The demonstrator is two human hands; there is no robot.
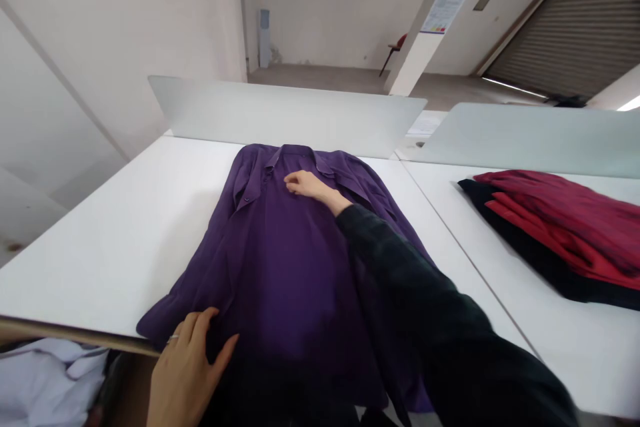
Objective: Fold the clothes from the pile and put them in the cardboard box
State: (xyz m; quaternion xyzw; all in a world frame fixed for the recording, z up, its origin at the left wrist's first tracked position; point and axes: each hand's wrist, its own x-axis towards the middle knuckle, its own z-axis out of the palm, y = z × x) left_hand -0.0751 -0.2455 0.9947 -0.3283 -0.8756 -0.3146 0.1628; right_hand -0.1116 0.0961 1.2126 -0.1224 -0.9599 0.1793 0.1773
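Note:
A purple button-up shirt (295, 253) lies spread on the white table, its front undone and its collar toward the far side. Its lower end hangs past the near table edge. At the shirt's lower left, my left hand (187, 363) touches the fabric, thumb and fingers apart; a ring is on one finger. My right hand (311, 185) reaches across to just below the collar, over the inside of the back. Its fingers are curled together, and whether they pinch any cloth is hidden. My dark right sleeve covers part of the shirt's right side.
Folded red garments (560, 213) and a black garment (540, 267) are stacked on the adjoining table at right. Frosted panels (290, 113) stand along the table's far edge. White cloth (50, 373) lies below the near left edge. A pillar (425, 40) rises behind.

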